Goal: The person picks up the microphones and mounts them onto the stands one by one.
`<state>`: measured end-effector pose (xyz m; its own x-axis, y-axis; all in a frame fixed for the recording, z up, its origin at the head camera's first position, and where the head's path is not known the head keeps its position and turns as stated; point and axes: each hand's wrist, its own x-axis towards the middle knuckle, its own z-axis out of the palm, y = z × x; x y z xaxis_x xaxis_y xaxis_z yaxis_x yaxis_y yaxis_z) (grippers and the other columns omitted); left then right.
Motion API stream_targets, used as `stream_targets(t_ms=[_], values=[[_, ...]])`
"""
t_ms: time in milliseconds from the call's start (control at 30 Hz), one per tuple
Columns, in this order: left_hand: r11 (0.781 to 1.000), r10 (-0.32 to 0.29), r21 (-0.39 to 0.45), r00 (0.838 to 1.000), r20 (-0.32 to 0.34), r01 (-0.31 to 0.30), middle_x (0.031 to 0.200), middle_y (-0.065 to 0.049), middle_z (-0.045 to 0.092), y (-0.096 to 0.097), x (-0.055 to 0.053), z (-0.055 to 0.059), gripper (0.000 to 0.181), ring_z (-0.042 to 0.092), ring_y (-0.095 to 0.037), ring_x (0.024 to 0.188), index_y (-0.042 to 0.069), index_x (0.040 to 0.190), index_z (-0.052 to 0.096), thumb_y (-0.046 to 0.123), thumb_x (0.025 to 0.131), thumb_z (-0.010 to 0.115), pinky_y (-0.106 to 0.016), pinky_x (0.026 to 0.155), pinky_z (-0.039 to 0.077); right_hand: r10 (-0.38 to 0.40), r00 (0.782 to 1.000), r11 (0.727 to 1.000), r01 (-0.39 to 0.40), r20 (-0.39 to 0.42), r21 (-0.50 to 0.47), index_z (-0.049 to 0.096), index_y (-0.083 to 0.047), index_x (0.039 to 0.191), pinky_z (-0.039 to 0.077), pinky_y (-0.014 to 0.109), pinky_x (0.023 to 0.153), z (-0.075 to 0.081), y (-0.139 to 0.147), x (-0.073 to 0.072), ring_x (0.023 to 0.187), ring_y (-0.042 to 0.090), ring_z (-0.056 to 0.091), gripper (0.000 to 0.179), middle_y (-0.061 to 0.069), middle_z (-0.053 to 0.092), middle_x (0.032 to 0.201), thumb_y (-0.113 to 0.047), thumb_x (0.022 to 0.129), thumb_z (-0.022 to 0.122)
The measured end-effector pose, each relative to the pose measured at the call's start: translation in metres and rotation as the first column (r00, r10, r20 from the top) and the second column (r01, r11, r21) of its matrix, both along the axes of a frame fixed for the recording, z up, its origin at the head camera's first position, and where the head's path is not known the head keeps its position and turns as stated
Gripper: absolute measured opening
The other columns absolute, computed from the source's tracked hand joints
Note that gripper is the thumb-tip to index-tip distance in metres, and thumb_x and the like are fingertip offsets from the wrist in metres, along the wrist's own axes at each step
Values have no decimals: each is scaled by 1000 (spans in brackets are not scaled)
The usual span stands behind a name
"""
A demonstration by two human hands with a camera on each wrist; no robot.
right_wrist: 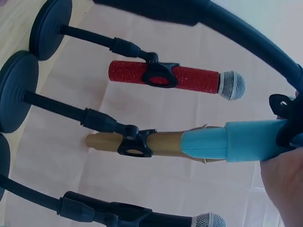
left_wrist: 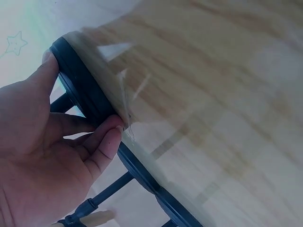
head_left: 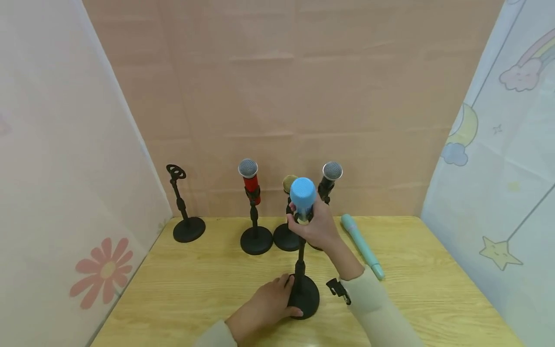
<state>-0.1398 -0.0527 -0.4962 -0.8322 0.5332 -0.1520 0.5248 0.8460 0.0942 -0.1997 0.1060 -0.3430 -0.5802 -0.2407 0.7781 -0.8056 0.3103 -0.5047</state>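
A blue microphone [head_left: 303, 193] sits upright in the clip of a black microphone stand [head_left: 300, 267]. My right hand [head_left: 320, 225] grips it just below the head, thumb on the near side and the other fingers mostly hidden behind. In the right wrist view, the lower body of the blue microphone [right_wrist: 246, 141] pokes out through the clip [right_wrist: 289, 118], beside the right hand [right_wrist: 286, 182]. Down at the table, my left hand [head_left: 272, 300] holds the edge of the stand's round base [head_left: 309, 301]. The left wrist view has the left hand [left_wrist: 57, 146] pinching that base [left_wrist: 83, 80].
Behind stand a red microphone [head_left: 250, 183], a gold microphone [head_left: 289, 183] and a black microphone [head_left: 331, 174], each on its own stand. A stand with a bare clip [head_left: 189, 229] is at the back left. A teal microphone [head_left: 363, 246] lies on the table [head_left: 425, 289] at the right.
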Motion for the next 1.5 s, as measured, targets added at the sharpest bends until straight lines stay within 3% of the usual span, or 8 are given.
stream_targets(t_ms=[200,333,667,767,967,1167,1367,1500], values=[[1000,20,-2,999,26,-20,154,-10,46,1,0,-2,94,56,-24,132,10,154,44,77,87,51,-36,99,54,-7,1000,1000,8,23,-30,70,-7,93,58,42,80,-6,0,-4,82,20,70,14,5,72,85,-6,81,77],[1000,18,-12,1000,8,-18,154,-10,46,2,0,-1,94,55,-23,133,10,154,44,77,87,50,-35,99,54,74,991,994,-66,108,-85,72,-9,93,55,43,88,-7,-1,-5,88,18,68,11,4,72,88,-3,84,76],[998,14,54,1000,11,-14,152,-11,49,0,-1,2,92,57,-24,130,10,153,46,74,87,55,-35,96,55,124,979,989,-110,162,-96,67,-6,97,52,41,89,-1,2,1,91,18,65,16,8,70,91,3,85,75],[995,21,93,999,34,-24,151,-10,48,-1,-2,0,93,57,-24,130,10,153,46,74,86,56,-36,97,55,169,973,982,-152,155,-111,64,-5,102,51,36,91,-1,5,2,93,18,64,21,8,68,94,4,86,74],[989,23,146,997,80,-34,150,-10,49,-5,-6,-1,90,57,-24,131,11,152,48,71,87,60,-39,99,54,284,947,956,-268,149,-116,42,0,139,48,30,101,-10,19,0,110,25,61,59,20,62,117,6,88,72],[985,16,172,997,75,-29,147,-6,54,-10,-9,2,82,58,-23,129,14,149,52,67,88,61,-40,99,54,203,948,978,-210,244,0,33,-4,149,44,28,109,-29,43,4,133,17,51,68,18,50,145,2,93,71],[979,8,204,998,65,-21,141,-3,58,-15,-13,11,75,59,-21,125,16,146,57,65,90,62,-40,98,54,115,951,987,-142,286,77,43,0,142,49,50,102,-49,61,9,121,33,60,55,19,60,132,-1,93,70],[959,-2,284,999,38,-9,139,-3,59,-17,-17,22,68,59,-20,123,14,145,57,59,94,62,-38,97,54,62,954,980,-115,293,166,49,-3,139,51,49,100,-62,70,12,118,35,62,50,15,64,128,-7,95,71]])
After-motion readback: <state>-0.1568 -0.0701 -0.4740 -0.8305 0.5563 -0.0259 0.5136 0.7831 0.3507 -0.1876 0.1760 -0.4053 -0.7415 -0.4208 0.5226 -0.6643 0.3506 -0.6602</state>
